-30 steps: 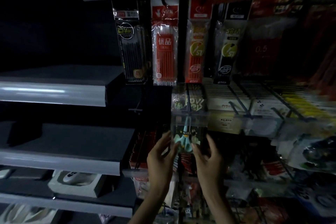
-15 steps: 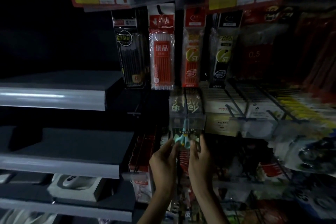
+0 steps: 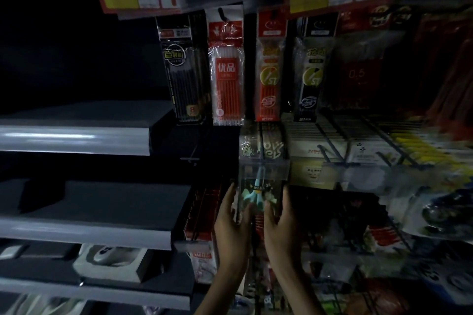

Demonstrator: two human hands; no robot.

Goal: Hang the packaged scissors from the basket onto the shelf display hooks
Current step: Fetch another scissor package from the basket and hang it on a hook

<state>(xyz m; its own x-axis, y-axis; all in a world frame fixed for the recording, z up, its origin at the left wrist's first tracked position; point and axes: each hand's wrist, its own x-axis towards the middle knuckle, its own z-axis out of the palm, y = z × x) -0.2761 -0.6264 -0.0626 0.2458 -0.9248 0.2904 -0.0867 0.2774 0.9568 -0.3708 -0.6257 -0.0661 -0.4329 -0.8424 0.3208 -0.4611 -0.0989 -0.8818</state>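
Observation:
A clear pack of scissors (image 3: 259,193) with pale teal handles hangs upright in front of the dark shelf display, its top near a clear price-tag holder (image 3: 263,169) at the tip of a display hook (image 3: 262,146). My left hand (image 3: 231,222) holds the pack's left edge with its fingers pointing up. My right hand (image 3: 280,222) holds the right edge the same way, thumb on the front. Whether the pack's hole sits on the hook is hidden. The basket is out of sight.
Above hang pen refill packs (image 3: 226,71) in black, red and orange. Boxed goods on wire hooks (image 3: 358,146) fill the right side. Grey shelves (image 3: 76,138) jut out on the left, one with a white boxed item (image 3: 110,261). More red packs (image 3: 202,215) hang beside my left hand.
Both hands closed in on the pack half a second ago and have now spread back to its side edges. The pack stays at about the same height under the price-tag holder.

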